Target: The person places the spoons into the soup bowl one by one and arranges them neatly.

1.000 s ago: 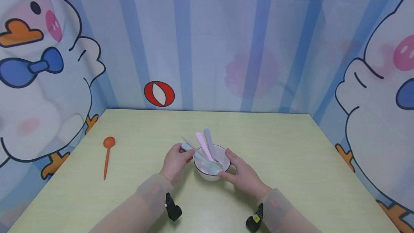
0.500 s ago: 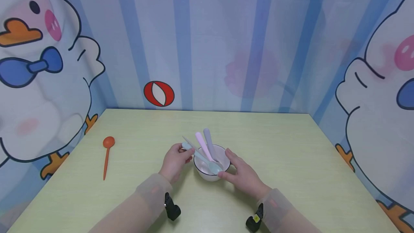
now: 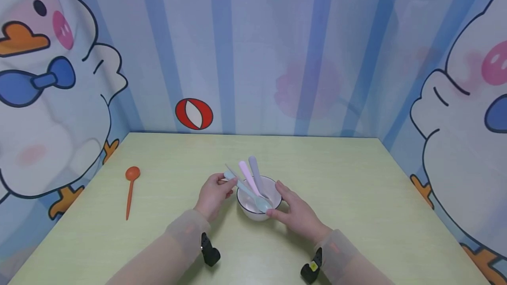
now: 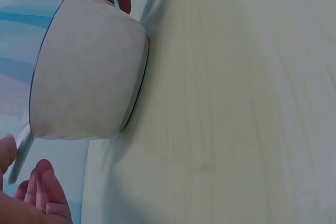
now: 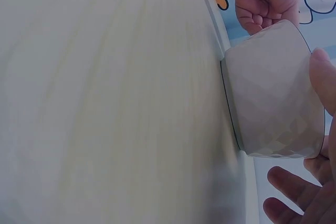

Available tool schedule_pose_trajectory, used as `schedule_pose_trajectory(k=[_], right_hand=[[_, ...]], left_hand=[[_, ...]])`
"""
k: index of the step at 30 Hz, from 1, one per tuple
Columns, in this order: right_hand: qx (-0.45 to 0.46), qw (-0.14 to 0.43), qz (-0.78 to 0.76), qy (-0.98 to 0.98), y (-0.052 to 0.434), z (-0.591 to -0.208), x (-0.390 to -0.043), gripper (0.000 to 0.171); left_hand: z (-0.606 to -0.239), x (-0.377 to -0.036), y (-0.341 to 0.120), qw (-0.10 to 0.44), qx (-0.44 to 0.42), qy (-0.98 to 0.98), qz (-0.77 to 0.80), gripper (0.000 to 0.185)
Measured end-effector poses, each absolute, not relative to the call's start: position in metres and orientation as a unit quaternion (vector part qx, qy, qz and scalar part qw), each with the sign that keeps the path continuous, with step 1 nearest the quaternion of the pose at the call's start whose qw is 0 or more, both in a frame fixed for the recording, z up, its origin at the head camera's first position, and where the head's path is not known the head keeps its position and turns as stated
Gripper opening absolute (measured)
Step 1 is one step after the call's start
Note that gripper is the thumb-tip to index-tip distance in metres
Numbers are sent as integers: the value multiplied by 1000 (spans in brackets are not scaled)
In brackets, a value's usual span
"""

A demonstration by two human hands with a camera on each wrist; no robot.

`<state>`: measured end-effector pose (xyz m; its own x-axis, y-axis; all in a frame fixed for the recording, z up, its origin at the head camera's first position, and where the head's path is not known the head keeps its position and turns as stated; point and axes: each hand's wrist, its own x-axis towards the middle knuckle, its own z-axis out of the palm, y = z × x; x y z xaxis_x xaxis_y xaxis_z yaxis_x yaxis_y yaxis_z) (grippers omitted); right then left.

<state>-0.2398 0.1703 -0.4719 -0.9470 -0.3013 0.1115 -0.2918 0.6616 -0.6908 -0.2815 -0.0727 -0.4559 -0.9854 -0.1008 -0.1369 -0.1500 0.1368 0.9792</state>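
A white bowl (image 3: 253,217) with a dark rim stands on the table, its faceted outside filling much of the right wrist view. My right hand (image 3: 303,217) holds it by the right side, with the thumb (image 5: 323,77) at the rim. My left hand (image 3: 214,195) pinches the handle of a light blue spoon (image 3: 262,205) at the bowl's left, and the spoon's head lies inside the bowl. A pink spoon (image 3: 246,173) and a purple spoon (image 3: 255,170) lean in the bowl, handles up. Beside the left fingers shows a thin pale handle (image 3: 230,169); its other end is hidden.
An orange spoon (image 3: 130,188) lies apart on the left of the pale table (image 3: 336,166), its round head toward the back. A blue striped curtain (image 3: 253,56) with printed ducks surrounds the table's back and sides.
My left hand has risen very slightly with the light blue spoon's handle. The right hand and the bowl stay in place.
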Motion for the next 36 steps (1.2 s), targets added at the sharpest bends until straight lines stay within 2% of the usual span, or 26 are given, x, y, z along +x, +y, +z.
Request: schedule_pose_trajectory(k=[14,23,36], right_hand=[[-159,8,-377,913,171,-472,-240,88],[-155,15,-380,912,171,-470,-239,89],[-157,15,-378,912,171,-468,-239,88]], left_hand=[[-452,-275,-98,0,-89,759,645,58],[-448,-270,-137,3,-102,775,623,66],[-449,-259,-196,20,-163,804,572,80]])
